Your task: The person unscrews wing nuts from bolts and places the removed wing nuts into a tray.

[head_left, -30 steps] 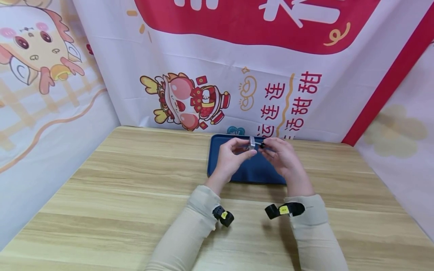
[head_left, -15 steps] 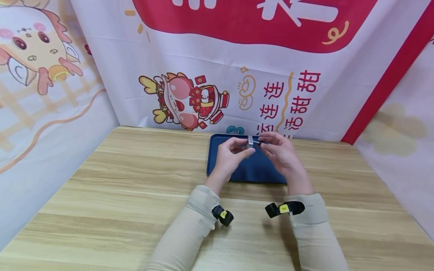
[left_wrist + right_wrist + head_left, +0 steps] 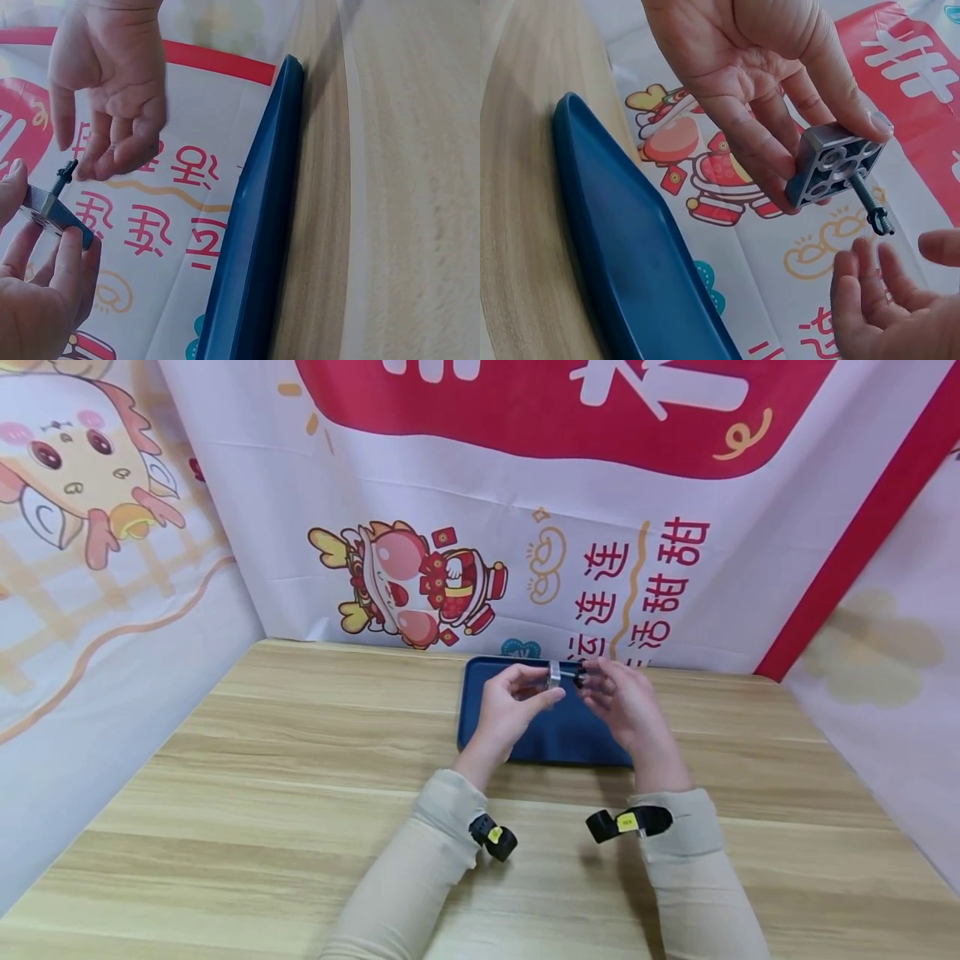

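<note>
Between thumb and fingers my left hand (image 3: 504, 708) grips a square metal block (image 3: 829, 161) by its edges, above the blue tray. One face of the block shows several round holes. A threaded bolt (image 3: 864, 193) sticks out from the middle of that face, towards my right hand. Near the bolt's free end sits a small black nut (image 3: 877, 220) with wing-like projections. My right hand (image 3: 628, 706) is beside that end, its fingers loosely bent and spread. Both wrist views show a gap between its fingertips and the nut; nothing is in its grasp.
The shallow blue tray (image 3: 558, 745) lies under both hands, at the back of the wooden table (image 3: 300, 793). A printed white and red cloth (image 3: 420, 468) hangs right behind it. Camera straps (image 3: 645, 821) sit on both wrists.
My right fingers were at the nut in both earlier frames, shifting round it; now they have drawn back from it. My left hand keeps the block in nearly the same place.
</note>
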Demonstrator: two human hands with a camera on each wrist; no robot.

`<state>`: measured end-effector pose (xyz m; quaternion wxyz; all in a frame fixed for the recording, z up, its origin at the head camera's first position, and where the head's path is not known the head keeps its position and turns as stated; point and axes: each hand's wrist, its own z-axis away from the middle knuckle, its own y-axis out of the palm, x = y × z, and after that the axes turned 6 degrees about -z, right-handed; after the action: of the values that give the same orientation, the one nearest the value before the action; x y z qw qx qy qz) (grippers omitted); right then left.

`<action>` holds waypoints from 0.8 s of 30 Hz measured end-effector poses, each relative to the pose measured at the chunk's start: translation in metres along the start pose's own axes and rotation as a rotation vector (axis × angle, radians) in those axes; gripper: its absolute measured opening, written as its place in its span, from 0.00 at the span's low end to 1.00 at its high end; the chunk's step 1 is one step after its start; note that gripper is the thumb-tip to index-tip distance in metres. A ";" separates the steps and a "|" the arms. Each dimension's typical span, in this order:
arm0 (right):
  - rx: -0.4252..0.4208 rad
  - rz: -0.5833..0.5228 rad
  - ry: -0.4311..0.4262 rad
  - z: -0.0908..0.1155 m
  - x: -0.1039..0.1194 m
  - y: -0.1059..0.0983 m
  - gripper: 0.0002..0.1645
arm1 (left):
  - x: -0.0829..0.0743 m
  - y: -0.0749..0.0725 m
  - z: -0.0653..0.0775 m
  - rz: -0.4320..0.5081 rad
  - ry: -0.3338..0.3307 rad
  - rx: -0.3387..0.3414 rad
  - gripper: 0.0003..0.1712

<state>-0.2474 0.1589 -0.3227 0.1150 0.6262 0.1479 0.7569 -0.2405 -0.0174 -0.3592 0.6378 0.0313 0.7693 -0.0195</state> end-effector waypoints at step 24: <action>0.131 0.222 -0.002 -0.002 -0.005 -0.003 0.15 | -0.002 -0.002 0.000 -0.006 -0.005 -0.005 0.20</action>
<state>-0.2480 0.1595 -0.3288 -0.0106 0.6455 0.1269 0.7531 -0.2402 -0.0192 -0.3577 0.6397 0.0274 0.7679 -0.0197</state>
